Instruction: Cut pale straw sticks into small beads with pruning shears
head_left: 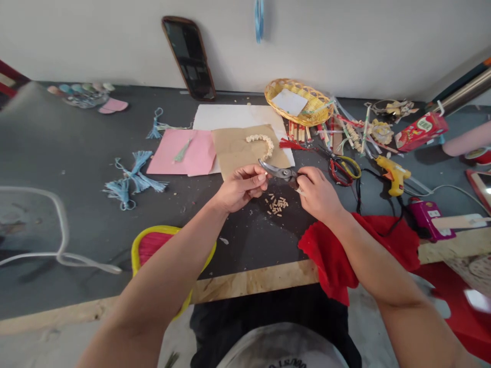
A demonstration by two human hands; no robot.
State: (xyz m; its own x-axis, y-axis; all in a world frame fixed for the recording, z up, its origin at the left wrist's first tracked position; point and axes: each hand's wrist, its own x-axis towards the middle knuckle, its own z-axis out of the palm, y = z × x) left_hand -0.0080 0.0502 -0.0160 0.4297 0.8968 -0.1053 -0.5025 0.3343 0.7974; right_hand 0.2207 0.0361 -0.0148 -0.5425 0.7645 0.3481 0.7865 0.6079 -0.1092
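Note:
My right hand (pixel 319 195) is wrapped round the handles of grey pruning shears (pixel 283 173), whose curved jaws point left. In a pinch, my left hand (pixel 245 187) grips a small pale wooden stick (pixel 266 174), its tip showing close beside the jaws. Below the shears lies a small pile of short cut wooden pieces (pixel 278 205) on the dark tabletop. Just beyond the hands, a curved row of pale pieces (pixel 268 143) rests on brown paper (pixel 233 145). Whether the blades touch the stick I cannot tell.
Pink paper (pixel 163 156) and blue tassels (pixel 140 174) are to the left. A wicker basket (pixel 274 91), red-and-yellow-handled scissors (pixel 341 171), a yellow glue gun (pixel 397 176) and a juice carton (pixel 422 132) stand right. A phone (pixel 190 59) leans on the wall; red cloth (pixel 330 255) hangs over the edge.

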